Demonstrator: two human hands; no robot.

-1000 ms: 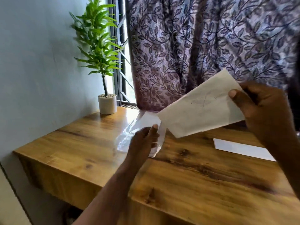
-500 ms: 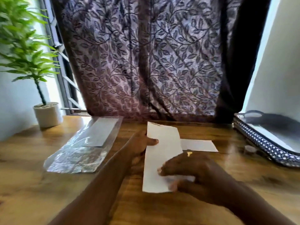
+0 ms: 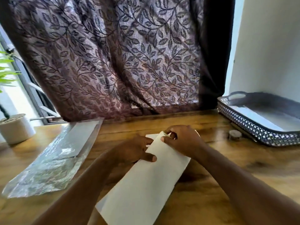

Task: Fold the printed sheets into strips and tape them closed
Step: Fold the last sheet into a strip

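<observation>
Daylight from window at left; edges blurred, perhaps motion.

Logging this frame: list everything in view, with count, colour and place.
folded sheet: one, white, table centre, held by both hands
second sheet: one, white, beyond the hands, mostly hidden
plastic sleeve: one, clear, table's left, pale strip inside
plant pot: one, white, far left
curtain: one, purple leaf pattern, behind the table
tray: one, dark patterned rim, right
small round object: one, greyish, beside the tray
table: one, brown wood, under everything
left hand: one, holds the sheet's left edge
right hand: one, pinches its far corner
</observation>
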